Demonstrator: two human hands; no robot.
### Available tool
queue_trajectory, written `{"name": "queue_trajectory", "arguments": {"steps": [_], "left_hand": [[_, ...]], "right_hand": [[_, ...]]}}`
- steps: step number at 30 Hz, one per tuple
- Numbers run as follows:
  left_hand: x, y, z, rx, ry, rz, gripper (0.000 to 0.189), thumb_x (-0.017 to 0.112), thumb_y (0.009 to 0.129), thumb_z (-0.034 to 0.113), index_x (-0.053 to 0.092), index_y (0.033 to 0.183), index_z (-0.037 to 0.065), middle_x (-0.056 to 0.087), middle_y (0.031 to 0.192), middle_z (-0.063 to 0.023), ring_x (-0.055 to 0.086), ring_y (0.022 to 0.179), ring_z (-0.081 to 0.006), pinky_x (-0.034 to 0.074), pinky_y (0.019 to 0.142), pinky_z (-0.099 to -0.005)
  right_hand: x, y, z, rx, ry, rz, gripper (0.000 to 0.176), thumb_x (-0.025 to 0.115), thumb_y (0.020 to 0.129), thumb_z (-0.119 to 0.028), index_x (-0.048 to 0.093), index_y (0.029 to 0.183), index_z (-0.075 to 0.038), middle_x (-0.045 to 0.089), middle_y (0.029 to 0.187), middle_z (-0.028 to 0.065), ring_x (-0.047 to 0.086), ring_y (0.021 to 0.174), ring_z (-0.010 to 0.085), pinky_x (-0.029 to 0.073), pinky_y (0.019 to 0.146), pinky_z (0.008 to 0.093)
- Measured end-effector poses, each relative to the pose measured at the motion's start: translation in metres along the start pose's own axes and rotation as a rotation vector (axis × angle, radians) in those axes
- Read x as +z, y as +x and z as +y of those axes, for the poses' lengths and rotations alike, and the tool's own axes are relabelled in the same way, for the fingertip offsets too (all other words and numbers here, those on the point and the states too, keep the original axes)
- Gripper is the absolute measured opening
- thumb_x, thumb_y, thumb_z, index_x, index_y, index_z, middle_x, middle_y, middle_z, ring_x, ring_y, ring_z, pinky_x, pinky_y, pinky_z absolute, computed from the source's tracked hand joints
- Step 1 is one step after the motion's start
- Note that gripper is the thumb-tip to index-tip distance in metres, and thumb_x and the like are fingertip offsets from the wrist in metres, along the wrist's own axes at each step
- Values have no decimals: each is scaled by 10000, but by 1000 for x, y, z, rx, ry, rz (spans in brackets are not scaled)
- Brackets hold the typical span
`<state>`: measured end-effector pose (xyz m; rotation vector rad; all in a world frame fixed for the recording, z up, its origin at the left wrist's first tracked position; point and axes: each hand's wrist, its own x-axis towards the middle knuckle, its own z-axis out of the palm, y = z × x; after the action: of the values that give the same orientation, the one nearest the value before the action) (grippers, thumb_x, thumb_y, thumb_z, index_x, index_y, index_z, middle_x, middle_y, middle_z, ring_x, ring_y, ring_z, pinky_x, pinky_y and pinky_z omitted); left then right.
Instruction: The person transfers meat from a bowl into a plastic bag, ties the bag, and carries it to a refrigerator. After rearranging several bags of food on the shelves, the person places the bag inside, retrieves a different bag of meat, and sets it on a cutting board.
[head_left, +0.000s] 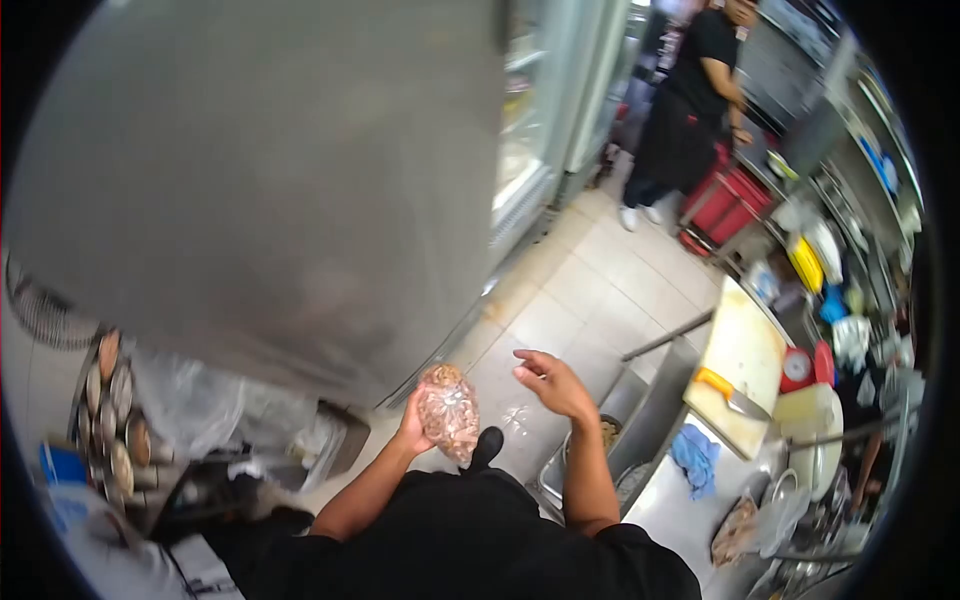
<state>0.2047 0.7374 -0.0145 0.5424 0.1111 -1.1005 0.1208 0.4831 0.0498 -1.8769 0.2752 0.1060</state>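
Observation:
A clear plastic bag (449,411) with pinkish, meat-like pieces inside is held in front of my body. My left hand (413,424) grips its left side, with the fingers partly behind it. To the right of the bag, apart from it, my right hand (556,384) is raised above the floor with nothing in it, its thumb and fingers apart. Below my right forearm a metal container (552,470) shows in part.
A large grey metal surface (260,190) fills the upper left. A person in black (690,95) stands at the upper right near a red bin (728,207). On the right, a cutting board (738,350) holds a yellow-handled knife (733,392), near a blue cloth (695,460).

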Motion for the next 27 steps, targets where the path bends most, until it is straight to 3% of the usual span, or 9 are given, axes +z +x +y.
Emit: {"name": "queue_trajectory", "arguments": {"steps": [4,9,15,17,18,20,23,25,27], "left_hand": [[35,74,-13,-36,154,-86,616,320,960,521,389,1380,75,512,1323,-137,521,1200,-282,415,1022,-467],[127,158,-35,-108,485,-191,694,299,948,598,361,1395,71,502,1336,-115,519,1199,-253,403,1031,-440],[218,212,-44,-189,976,-533,847,274,900,695,305,1426,31,545,1232,-120,583,1074,-198,463,939,-347],[247,233,-26,-169,1150,-672,871,269,890,708,312,1425,22,565,1186,-126,602,1031,-190,469,918,-332],[251,247,-16,-307,1191,-646,838,297,904,684,342,1411,20,572,1149,-132,608,999,-181,471,905,-317],[252,277,-1,-461,1232,-609,805,325,917,661,371,1398,17,580,1111,-137,615,967,-172,472,892,-301],[191,345,11,-310,1669,-345,718,444,920,585,437,1345,6,602,1125,-179,624,1006,-247,485,890,-348],[113,402,31,90,2449,-313,690,568,864,533,476,1298,5,585,1202,-211,580,1108,-329,465,933,-418],[90,433,45,-132,2523,-198,711,600,832,536,480,1297,11,559,1240,-222,540,1157,-349,438,965,-433]], "right_hand": [[-33,-11,26,91,77,139,930,710,805,-446,224,1458,4,337,1432,243,394,1294,342,433,962,376],[-76,-21,43,-129,348,198,1114,787,727,-436,93,1482,0,243,1492,223,248,1386,290,321,1072,359],[-110,-39,66,-291,663,757,989,739,764,-482,198,1457,-26,402,1409,170,451,1249,257,367,1041,347],[-113,-42,48,-439,1275,693,858,571,851,-572,230,1456,-70,433,1373,181,504,1195,315,451,974,434],[-121,-39,54,-458,1265,724,858,571,851,-572,230,1456,-70,433,1373,181,504,1195,315,451,974,434],[-129,-30,64,-685,1664,381,765,419,896,-610,273,1444,-97,456,1342,190,545,1121,377,521,856,498],[-145,-9,80,-538,1894,506,724,371,907,-598,308,1429,-100,470,1323,194,567,1068,398,546,784,502],[-170,16,86,-565,1842,525,711,375,908,-583,314,1427,-101,474,1320,192,575,1056,390,547,787,494],[-200,31,77,-574,1785,583,695,375,909,-561,320,1423,-97,489,1300,187,583,1048,375,549,788,481]]}}
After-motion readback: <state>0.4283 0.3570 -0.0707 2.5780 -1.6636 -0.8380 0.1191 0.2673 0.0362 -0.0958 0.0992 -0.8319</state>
